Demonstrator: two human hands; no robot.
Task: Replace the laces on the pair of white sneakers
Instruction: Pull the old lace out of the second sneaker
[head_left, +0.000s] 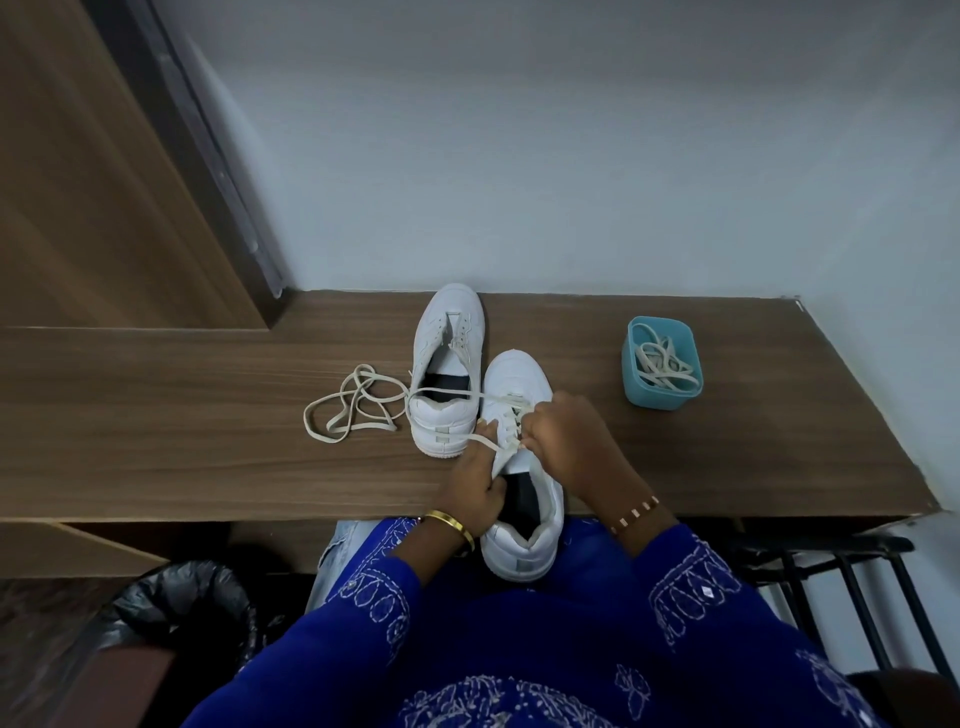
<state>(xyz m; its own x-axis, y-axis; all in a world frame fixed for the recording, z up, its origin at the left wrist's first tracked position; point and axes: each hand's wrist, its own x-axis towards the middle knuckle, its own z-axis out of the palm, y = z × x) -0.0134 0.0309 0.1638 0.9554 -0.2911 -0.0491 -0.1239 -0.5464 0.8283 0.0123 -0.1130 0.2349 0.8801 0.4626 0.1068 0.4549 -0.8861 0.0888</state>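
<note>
Two white sneakers stand on a wooden desk. The far sneaker (448, 364) has no lace in its eyelets. The near sneaker (524, 514) hangs over the desk's front edge, partly laced with an off-white lace (480, 440). My left hand (478, 486) grips the sneaker's left side at the tongue, with a strand of that lace running by its fingers. My right hand (563, 434) pinches the lace at the eyelets. A loose off-white lace (353, 408) lies in loops left of the far sneaker, one end crossing over it.
A teal square tub (662, 364) with more laces stands at the right on the desk (182, 441). A bin with a black liner (182, 613) sits below at the left. A black metal rack (852, 587) is at the lower right. The wall is close behind.
</note>
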